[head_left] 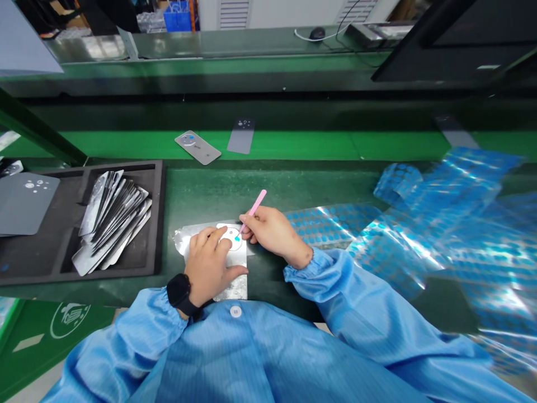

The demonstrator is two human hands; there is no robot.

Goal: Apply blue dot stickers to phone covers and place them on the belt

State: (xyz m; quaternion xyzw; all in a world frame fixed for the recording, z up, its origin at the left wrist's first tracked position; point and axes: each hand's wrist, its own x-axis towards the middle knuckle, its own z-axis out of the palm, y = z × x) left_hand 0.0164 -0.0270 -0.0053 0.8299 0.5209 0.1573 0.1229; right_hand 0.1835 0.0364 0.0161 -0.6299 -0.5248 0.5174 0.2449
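A pale phone back cover (pixel 235 285) lies on clear film (pixel 182 238) at the table's front edge. My left hand (pixel 210 266), with a black watch at the wrist, rests on this cover with its fingers spread, hiding part of it. Between the fingers of my right hand (pixel 268 232) are pink tweezers (pixel 257 202), gripped like a pen. Their tip meets a small blue sticker (pixel 237 238) at the cover's round camera area. Whether the tip still pinches the sticker, I cannot tell.
Left of my hands, a black tray (pixel 158 224) holds a stack of phone covers (pixel 117 218) and a grey cover (pixel 27 204). Two covers (pixel 198 147) (pixel 241 136) lie at the back. Sheets of blue round stickers (pixel 335 221) spread to the right. A monitor (pixel 461 45) stands far right.
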